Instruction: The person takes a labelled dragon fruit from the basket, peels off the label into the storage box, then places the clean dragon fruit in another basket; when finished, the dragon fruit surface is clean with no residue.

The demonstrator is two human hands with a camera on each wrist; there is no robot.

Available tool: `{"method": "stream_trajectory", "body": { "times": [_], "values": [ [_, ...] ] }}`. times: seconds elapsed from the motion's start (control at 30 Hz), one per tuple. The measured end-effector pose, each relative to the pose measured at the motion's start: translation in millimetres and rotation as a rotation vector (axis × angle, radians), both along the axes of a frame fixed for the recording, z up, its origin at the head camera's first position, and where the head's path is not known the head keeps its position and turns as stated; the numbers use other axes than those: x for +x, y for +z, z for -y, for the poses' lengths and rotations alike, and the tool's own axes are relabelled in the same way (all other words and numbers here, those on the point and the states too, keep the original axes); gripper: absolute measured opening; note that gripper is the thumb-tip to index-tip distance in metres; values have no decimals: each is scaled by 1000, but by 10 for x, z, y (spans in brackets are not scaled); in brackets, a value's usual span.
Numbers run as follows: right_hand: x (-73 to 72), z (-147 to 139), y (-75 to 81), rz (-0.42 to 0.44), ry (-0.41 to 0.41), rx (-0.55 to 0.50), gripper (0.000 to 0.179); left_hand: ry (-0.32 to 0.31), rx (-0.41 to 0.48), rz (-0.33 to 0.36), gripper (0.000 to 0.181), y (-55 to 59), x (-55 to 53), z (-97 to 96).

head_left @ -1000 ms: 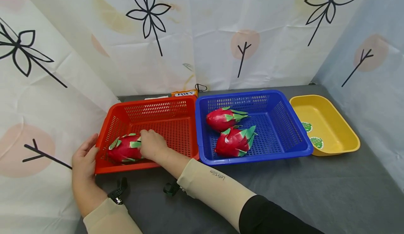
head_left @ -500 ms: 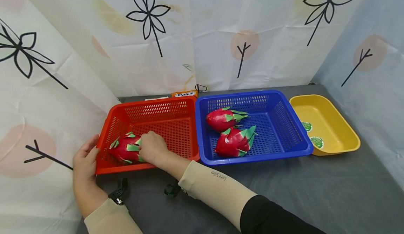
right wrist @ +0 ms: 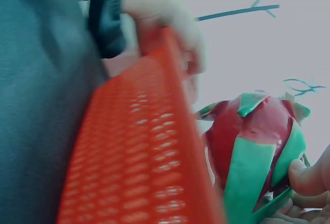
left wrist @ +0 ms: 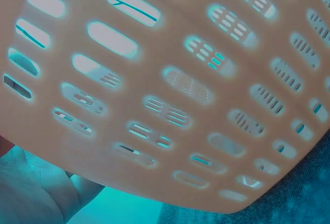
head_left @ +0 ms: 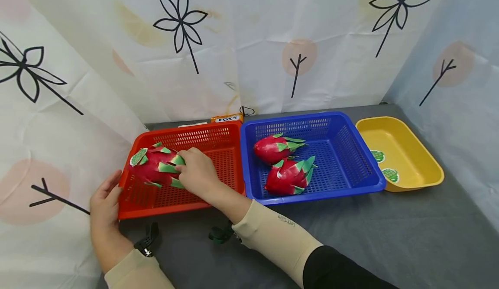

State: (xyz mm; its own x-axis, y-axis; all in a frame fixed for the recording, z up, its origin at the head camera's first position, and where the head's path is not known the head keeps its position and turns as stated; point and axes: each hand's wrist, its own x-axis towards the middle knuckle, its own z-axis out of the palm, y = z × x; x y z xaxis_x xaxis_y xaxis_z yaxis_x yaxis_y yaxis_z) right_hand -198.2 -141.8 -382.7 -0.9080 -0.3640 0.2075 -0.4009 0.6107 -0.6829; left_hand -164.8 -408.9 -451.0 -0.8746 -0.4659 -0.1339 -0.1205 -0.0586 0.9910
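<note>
A pink-red dragon fruit with green scales is in my right hand, which pinches its leafy right end. The fruit is raised above the floor of the red basket, with a round sticker on its left end. The right wrist view shows the thumb against a green scale of the dragon fruit, beside the basket wall. My left hand holds the red basket's left side at the rim. In the left wrist view the slotted basket wall covers most of that hand.
A blue basket holds two more dragon fruits. Right of it stands a yellow tub with green stickers. An orange packet lies behind the baskets. Patterned white curtains border the grey table at the back and sides.
My right hand has lifted the dragon fruit off the red basket's floor, upward and slightly back. My left hand has stayed at the basket's left side.
</note>
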Motion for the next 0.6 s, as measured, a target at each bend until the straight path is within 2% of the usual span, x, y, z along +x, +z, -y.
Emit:
{"method": "stream_trajectory", "body": {
  "times": [0.17,0.43,0.6],
  "values": [
    [70,-219,218,10,-7,-100,26,-15,16,-42,48,-26,17,18],
    [301,-605,573,-10,25,-248,31,-31,26,-42,49,-61,28,74],
    [450,-903,747,35,26,-337,34,-44,42,-77,48,-61,8,50]
  ]
}}
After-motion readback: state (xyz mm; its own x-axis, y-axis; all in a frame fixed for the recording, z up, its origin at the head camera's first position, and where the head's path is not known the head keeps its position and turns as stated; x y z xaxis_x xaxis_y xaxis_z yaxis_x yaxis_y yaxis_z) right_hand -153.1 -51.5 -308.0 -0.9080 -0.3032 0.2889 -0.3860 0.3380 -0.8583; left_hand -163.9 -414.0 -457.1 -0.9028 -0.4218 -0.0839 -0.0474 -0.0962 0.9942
